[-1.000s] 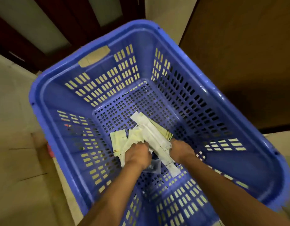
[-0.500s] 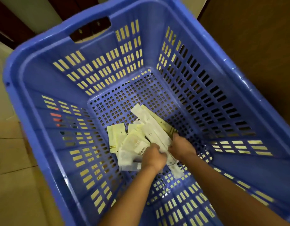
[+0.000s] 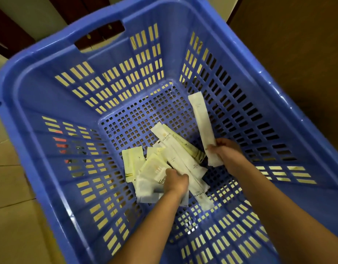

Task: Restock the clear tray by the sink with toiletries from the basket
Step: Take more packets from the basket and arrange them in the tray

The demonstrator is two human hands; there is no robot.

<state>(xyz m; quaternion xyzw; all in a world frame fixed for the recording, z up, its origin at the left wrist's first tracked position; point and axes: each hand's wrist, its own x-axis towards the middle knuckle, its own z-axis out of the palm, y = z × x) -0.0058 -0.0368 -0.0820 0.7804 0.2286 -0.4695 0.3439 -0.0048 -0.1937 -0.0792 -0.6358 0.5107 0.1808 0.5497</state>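
Inside the basket (image 3: 31, 111), right hand (image 3: 226, 151) pinches a long sachet (image 3: 201, 122), left hand (image 3: 176, 181) clutches packets (image 3: 150, 169); print unreadable.

The floor (image 3: 12, 216) on the left is of beige tiles with thin joints. At the top left, dark wooden frames (image 3: 12, 39) stand around a pale wall (image 3: 50, 14). A plain brown wooden panel (image 3: 288, 54) fills the right side, under warm, dim light.
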